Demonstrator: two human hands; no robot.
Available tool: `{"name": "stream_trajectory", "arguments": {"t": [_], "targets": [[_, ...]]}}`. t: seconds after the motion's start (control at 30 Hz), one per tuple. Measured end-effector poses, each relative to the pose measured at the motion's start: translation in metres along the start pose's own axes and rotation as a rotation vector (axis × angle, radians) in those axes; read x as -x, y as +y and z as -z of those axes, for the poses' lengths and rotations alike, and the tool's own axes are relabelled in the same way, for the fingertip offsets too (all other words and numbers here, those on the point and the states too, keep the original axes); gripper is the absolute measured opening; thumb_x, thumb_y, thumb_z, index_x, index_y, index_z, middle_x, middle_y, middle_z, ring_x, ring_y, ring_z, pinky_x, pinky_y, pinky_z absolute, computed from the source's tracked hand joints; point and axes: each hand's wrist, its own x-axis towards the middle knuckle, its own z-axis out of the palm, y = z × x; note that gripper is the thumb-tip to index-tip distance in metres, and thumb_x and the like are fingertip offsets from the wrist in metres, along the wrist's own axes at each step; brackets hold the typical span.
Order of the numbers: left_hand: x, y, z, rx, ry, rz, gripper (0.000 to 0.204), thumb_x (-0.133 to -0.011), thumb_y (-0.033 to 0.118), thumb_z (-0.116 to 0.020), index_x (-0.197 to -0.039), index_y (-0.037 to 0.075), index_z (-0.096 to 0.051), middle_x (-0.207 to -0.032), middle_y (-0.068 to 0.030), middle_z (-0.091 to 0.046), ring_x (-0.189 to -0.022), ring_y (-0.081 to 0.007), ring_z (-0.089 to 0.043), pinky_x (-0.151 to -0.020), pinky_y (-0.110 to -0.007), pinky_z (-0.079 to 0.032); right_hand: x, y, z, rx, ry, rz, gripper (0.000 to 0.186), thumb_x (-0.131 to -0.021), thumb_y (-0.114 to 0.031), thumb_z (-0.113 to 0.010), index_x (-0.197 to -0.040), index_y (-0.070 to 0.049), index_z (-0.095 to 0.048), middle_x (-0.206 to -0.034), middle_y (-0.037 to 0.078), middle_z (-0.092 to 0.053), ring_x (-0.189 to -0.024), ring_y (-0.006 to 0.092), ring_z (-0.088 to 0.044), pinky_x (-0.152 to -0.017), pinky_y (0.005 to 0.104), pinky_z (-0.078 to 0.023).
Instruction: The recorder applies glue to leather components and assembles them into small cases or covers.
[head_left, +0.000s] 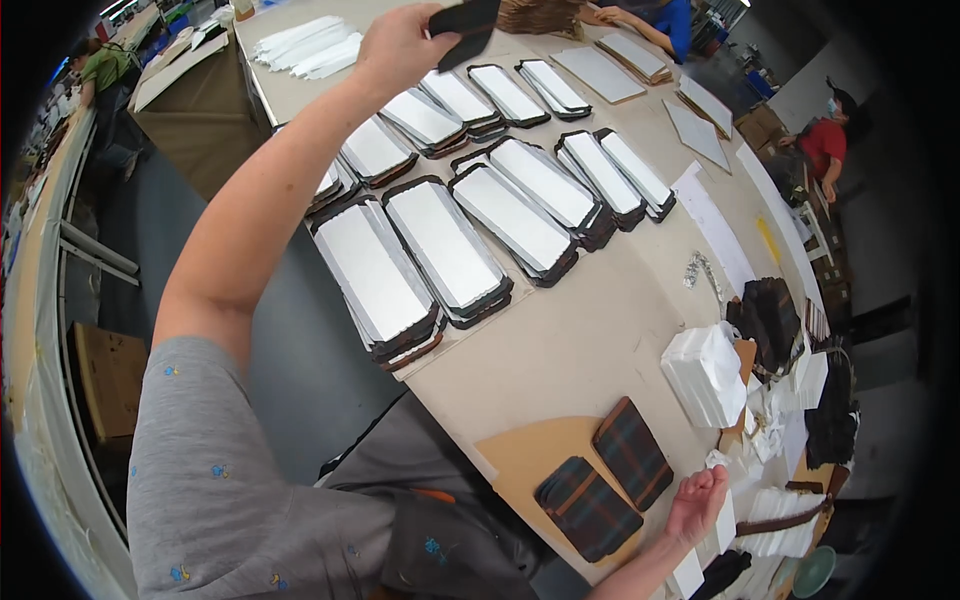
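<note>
My left arm reaches far across the table, and my left hand grips a dark, flat panel by its near edge. Below it lie rows of stacked oblong panels, white on top with dark edging and clipped corners. My right hand is at the lower right with its fingers curled together. A bit of white material shows at its fingertips; whether they hold it is unclear. Beside that hand, a dark plaid panel and a plaid stack rest on a tan board.
A white stack stands to the right, near crumpled white pieces and dark plaid fabric. White strips lie at the far left of the table. Flat boards are at the far side. Other people work beyond, one in red.
</note>
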Motion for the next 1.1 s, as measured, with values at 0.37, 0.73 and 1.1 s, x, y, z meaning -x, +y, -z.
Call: {"name": "stream_trajectory", "arguments": {"t": [0.37,0.73,1.1], "targets": [[-0.009,-0.07,0.008,-1.17,-0.092,-0.58,0.016,-0.08,0.005,-0.066,-0.092,0.013,-0.072,-0.093,-0.0003,-0.065,-0.098,-0.0185,-0.06,-0.097,-0.036,-0.042,-0.001,0.002,-0.002,0.073,0.055,-0.019,0.03,-0.097,-0.025,-0.065,-0.117,-0.005,-0.054,-0.085,0.002,-0.055,-0.072,0.0106,-0.049,-0.066,0.0236,-0.04],[-0.015,-0.073,-0.011,-1.172,-0.132,-0.538,0.016,-0.079,0.005,-0.065,-0.091,0.013,-0.072,-0.093,-0.0011,-0.065,-0.099,-0.0192,-0.06,-0.097,-0.036,-0.042,-0.002,0.005,0.002,0.074,0.031,-0.051,0.03,-0.097,-0.024,-0.065,-0.117,-0.004,-0.054,-0.084,0.003,-0.056,-0.072,0.0114,-0.05,-0.063,0.0247,-0.039],[-0.025,-0.086,-0.058,-1.264,-0.385,-0.43,0.028,-0.089,0.009,-0.057,-0.101,0.024,-0.077,-0.114,-0.0013,-0.065,-0.114,-0.0192,-0.056,-0.099,-0.033,-0.039,-0.001,0.003,-0.005,0.059,0.055,0.008,0.029,-0.099,-0.023,-0.061,-0.119,-0.003,-0.053,-0.087,0.005,-0.058,-0.072,0.0137,-0.052,-0.065,0.0265,-0.041]]}}
